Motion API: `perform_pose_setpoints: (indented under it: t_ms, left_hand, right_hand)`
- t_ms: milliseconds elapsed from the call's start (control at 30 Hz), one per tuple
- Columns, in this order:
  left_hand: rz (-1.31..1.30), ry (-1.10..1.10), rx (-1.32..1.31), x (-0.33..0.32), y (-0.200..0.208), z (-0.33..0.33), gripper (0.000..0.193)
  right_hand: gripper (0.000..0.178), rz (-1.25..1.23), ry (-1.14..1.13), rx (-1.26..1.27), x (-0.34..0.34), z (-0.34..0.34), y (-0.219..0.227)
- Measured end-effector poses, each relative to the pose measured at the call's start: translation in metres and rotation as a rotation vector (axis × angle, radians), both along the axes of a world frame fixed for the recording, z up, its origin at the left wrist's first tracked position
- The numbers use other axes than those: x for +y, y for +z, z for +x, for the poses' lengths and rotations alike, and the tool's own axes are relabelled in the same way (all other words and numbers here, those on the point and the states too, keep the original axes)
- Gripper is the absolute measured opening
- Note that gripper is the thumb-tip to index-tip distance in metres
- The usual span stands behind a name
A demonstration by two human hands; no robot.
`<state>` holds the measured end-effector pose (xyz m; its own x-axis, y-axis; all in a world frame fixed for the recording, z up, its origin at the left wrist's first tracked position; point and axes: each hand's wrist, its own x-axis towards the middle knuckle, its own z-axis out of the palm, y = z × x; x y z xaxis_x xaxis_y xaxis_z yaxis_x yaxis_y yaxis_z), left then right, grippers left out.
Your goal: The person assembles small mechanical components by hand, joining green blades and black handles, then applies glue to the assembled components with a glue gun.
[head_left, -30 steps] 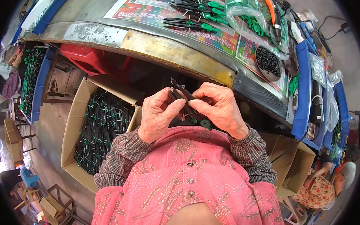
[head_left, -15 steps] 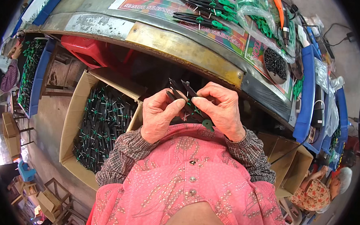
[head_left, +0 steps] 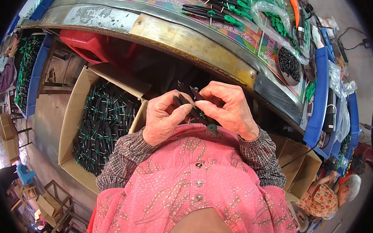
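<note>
Close in front of my chest, both hands hold slim black plastic pieces with green parts [head_left: 212, 129]; their exact kind I cannot make out. My left hand [head_left: 166, 117] pinches their dark ends between thumb and curled fingers. Beside it, my right hand [head_left: 231, 112] grips the same bundle with its thumb pressed on top. Dark tips stick out above the fingers, while a round green end hangs below. The fingers hide most of the middle. Left of my arm, a cardboard box [head_left: 69, 142] is filled with similar black-and-green pieces [head_left: 105, 129] bearing thin metal pins.
The metal-edged workbench [head_left: 178, 36] carries more black-and-green pieces [head_left: 211, 14], a bag of green parts [head_left: 278, 24], an orange-and-black power screwdriver [head_left: 299, 21] and a dish of black screws [head_left: 288, 65]. Blue bins [head_left: 318, 98] stand right. A red stool [head_left: 82, 43] is under the bench. Another person [head_left: 325, 197] sits right.
The view has shifted slightly. My right thumb has come a little closer to my left hand, and both hands keep their hold on the pieces.
</note>
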<state>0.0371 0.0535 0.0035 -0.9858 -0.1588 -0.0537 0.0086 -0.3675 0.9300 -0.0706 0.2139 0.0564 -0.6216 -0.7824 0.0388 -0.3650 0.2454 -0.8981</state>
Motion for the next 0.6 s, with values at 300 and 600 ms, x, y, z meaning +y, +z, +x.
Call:
perform_pose_setpoints:
  t_ms: [300, 600]
  left_hand:
    - [0.064, 0.034, -0.011, -0.003, -0.009, 0.002, 0.007]
    - [0.086, -0.025, 0.038, -0.011, -0.009, 0.001, 0.007]
  right_hand:
    - [0.012, -0.058, -0.109, -0.21, -0.004, 0.005, -0.008]
    - [0.013, -0.035, -0.085, -0.233, -0.008, -0.001, -0.012]
